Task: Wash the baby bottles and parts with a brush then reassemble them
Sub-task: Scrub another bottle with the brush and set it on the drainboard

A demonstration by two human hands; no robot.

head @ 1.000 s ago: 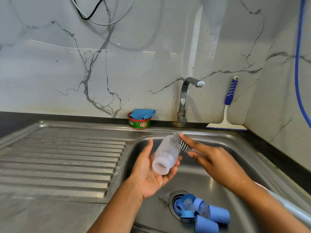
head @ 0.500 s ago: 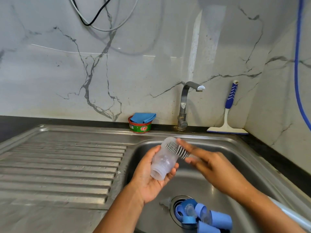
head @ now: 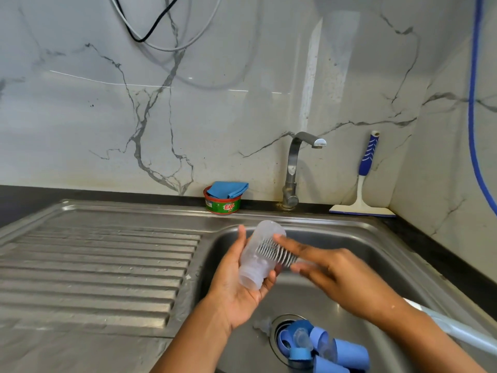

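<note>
Marble-patterned wall behind a steel sink (head: 363, 235) with a ribbed drainboard (head: 107, 259) to its left. Above the basin, the left hand (head: 236, 289) cradles a clear baby bottle (head: 255, 262), tilted with its open neck lowest, thumb on one side and fingers curled beneath. The right hand (head: 341, 278) grips a ribbed grey brush (head: 277, 251), forefinger laid along it, bristles against the bottle's side. Blue caps and rings (head: 347, 354) lie piled over the drain. A tap (head: 293, 168), green tub (head: 222, 205) and squeegee (head: 363, 184) stand along the back worktop.
</note>
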